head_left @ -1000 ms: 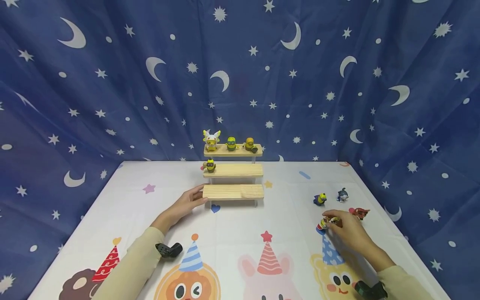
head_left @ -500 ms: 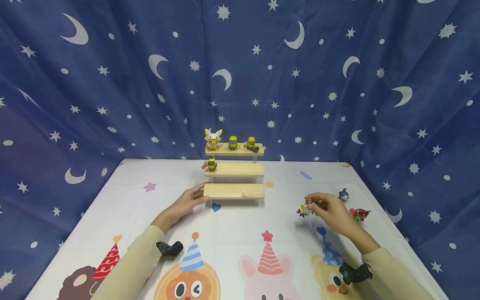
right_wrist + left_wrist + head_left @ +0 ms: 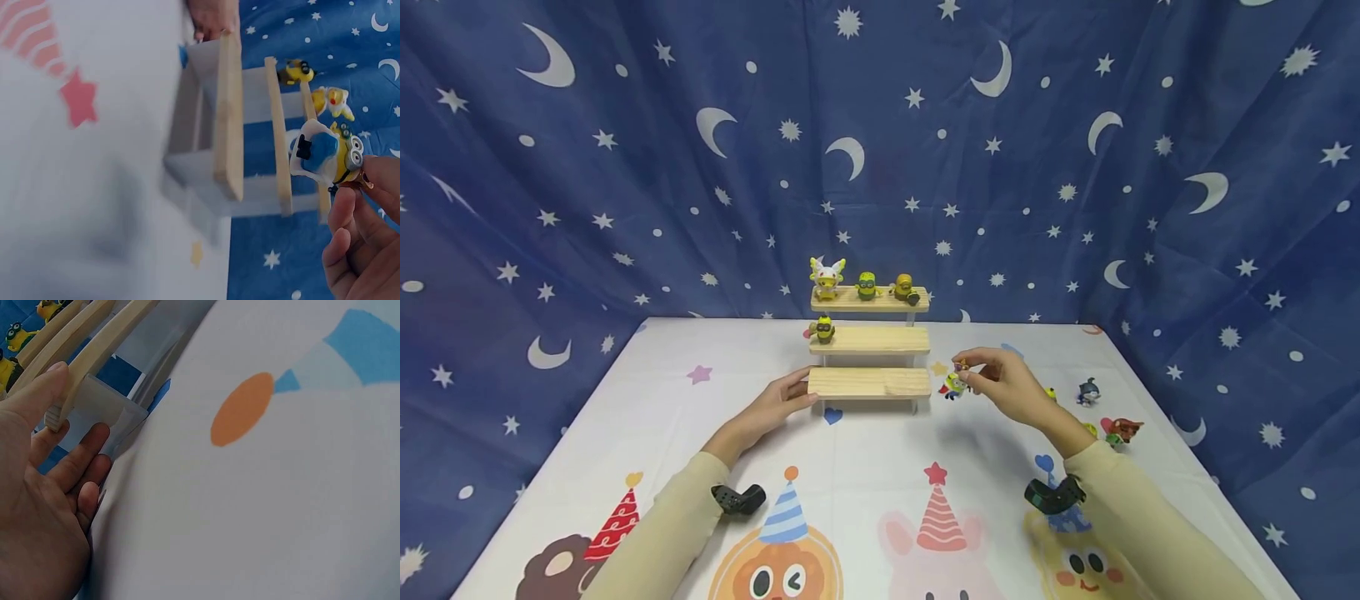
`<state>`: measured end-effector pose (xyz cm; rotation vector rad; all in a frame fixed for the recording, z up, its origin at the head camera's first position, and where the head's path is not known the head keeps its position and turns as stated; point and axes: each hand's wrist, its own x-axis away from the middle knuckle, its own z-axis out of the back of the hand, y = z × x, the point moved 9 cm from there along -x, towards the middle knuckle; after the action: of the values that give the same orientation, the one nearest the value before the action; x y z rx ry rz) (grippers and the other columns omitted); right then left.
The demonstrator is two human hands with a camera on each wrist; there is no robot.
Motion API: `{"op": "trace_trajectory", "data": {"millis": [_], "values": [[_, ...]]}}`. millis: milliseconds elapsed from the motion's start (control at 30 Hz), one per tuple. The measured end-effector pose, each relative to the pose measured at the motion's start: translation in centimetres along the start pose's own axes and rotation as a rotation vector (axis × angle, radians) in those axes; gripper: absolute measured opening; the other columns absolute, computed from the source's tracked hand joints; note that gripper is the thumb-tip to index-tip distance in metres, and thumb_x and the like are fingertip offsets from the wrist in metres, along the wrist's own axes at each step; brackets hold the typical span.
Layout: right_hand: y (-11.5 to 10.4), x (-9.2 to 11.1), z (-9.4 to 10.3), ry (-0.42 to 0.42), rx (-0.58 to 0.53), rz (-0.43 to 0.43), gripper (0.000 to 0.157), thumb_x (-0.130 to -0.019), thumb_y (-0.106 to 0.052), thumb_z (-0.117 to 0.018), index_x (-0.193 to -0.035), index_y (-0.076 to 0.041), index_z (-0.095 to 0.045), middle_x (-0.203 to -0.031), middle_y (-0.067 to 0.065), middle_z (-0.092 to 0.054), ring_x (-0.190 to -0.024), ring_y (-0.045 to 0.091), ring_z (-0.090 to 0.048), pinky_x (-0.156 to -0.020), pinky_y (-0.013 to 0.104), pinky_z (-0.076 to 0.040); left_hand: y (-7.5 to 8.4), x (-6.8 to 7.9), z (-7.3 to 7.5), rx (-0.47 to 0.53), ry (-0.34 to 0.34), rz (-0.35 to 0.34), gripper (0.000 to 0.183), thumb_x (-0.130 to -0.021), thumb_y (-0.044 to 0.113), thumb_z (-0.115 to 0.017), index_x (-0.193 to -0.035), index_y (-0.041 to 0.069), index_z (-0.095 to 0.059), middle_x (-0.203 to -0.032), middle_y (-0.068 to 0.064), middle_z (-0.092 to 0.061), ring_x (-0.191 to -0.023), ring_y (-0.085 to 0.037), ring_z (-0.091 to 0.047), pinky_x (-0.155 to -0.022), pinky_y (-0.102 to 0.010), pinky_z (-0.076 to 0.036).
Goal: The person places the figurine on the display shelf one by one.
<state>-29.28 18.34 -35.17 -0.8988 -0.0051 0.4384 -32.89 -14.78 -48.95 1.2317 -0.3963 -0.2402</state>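
Note:
My right hand (image 3: 1011,387) pinches a yellow minion figurine (image 3: 350,153) with blue and white clothing, held in the air just right of the three-step wooden display stand (image 3: 868,383). In the right wrist view, thumb and fingertips grip it near its head. My left hand (image 3: 44,506) holds the left end of the lowest step, thumb over the board and a finger beneath it. On the top step stand a white-and-yellow horned figurine (image 3: 826,279), a green-tinted minion (image 3: 867,286) and another minion (image 3: 903,288). One more minion (image 3: 824,329) sits at the left of the middle step.
On the table's right side are a grey figurine (image 3: 1087,392) and a reddish-brown figurine (image 3: 1123,431). Other small yellow figurines there are mostly hidden behind my right arm. A blue star-and-moon curtain (image 3: 880,150) hangs behind the white printed tablecloth (image 3: 865,450).
My right hand has lifted the minion from the table's right side and carried it left and away from me, to beside the stand. The left hand stays at the lowest step.

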Motion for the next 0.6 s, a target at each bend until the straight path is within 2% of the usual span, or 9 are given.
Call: {"op": "trace_trajectory", "data": {"millis": [167, 267, 500, 600], "values": [[-1.7, -2.4, -1.1, -0.024, -0.042, 0.031, 0.03, -0.1, -0.01, -0.063, -0.128, 0.0, -0.066, -0.118, 0.021, -0.071, -0.069, 0.013, -0.062, -0.06, 0.029, -0.051, 0.1, -0.1, 0.0, 0.0, 0.001, -0.001, 0.081, -0.1, 0.04, -0.063, -0.163, 0.013, -0.018, -0.161, -0.022, -0.038, -0.15, -0.039, -0.035, -0.124, -0.06, -0.024], [-2.8, -3.8, -1.7, -0.018, -0.032, 0.047, 0.031, -0.1, -0.01, -0.063, -0.129, -0.001, -0.066, -0.118, 0.02, -0.072, -0.072, 0.014, -0.064, -0.06, 0.027, -0.05, 0.1, -0.2, -0.1, 0.002, -0.006, -0.004, 0.081, -0.1, 0.04, -0.063, -0.163, 0.013, -0.018, -0.161, -0.022, -0.037, -0.151, -0.039, -0.035, -0.124, -0.06, -0.023], [-4.8, -7.2, -2.8, 0.018, 0.001, 0.073, 0.028, -0.1, -0.013, -0.063, -0.127, -0.006, -0.069, -0.119, 0.016, -0.073, -0.088, 0.028, -0.069, -0.072, 0.032, -0.057, 0.0, -0.4, 0.0, 0.001, -0.005, -0.004, 0.082, -0.1, 0.04, -0.063, -0.163, 0.014, -0.017, -0.162, -0.021, -0.036, -0.151, -0.039, -0.034, -0.124, -0.06, -0.023], [-5.5, -8.4, -3.5, 0.034, 0.003, 0.07, 0.028, -0.101, -0.015, -0.063, -0.127, -0.008, -0.069, -0.121, 0.016, -0.072, -0.093, 0.028, -0.07, -0.075, 0.035, -0.059, -0.1, -0.3, 0.0, -0.003, -0.002, 0.005, 0.082, -0.1, 0.04, -0.062, -0.163, 0.014, -0.017, -0.162, -0.022, -0.036, -0.151, -0.039, -0.033, -0.124, -0.06, -0.023]]}}
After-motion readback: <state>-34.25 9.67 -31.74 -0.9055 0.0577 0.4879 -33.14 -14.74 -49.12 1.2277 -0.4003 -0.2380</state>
